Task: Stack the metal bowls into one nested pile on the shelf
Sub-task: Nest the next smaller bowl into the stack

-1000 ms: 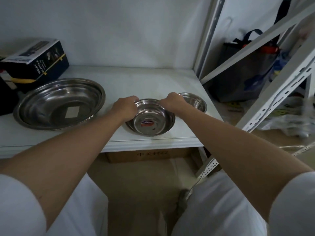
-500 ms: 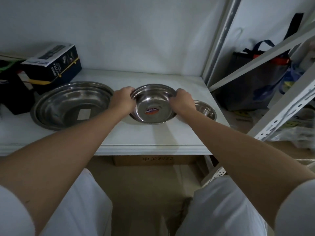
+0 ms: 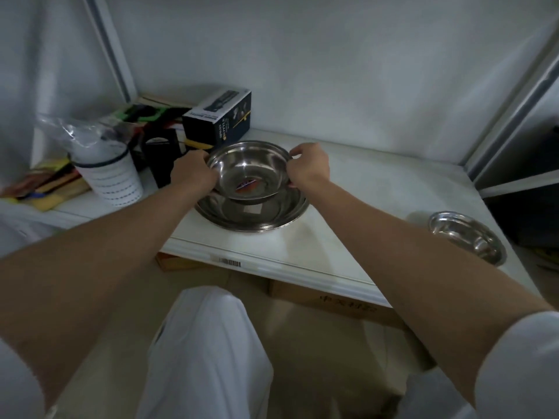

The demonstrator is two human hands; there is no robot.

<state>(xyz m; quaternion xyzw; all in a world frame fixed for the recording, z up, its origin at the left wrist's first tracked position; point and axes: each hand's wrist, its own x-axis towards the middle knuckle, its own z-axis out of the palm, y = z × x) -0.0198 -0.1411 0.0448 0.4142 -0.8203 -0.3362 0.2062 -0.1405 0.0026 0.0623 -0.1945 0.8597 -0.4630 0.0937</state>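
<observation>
A medium metal bowl (image 3: pixel 248 173) is gripped by its rim on both sides, the left hand (image 3: pixel 193 174) clasped on the left edge and the right hand (image 3: pixel 308 167) pinched on the right edge. The bowl is held tilted above the large metal bowl (image 3: pixel 272 217), which rests on the white shelf (image 3: pixel 363 207); whether the two bowls touch cannot be told. A sticker is seen on the floor of each. A small metal bowl (image 3: pixel 467 240) lies well apart, near the shelf's right front corner. Behind the large bowl a dark box (image 3: pixel 217 119) is set, and to the left a white cup (image 3: pixel 110 176) with plastic wrapping is stood among blurred clutter.
</observation>
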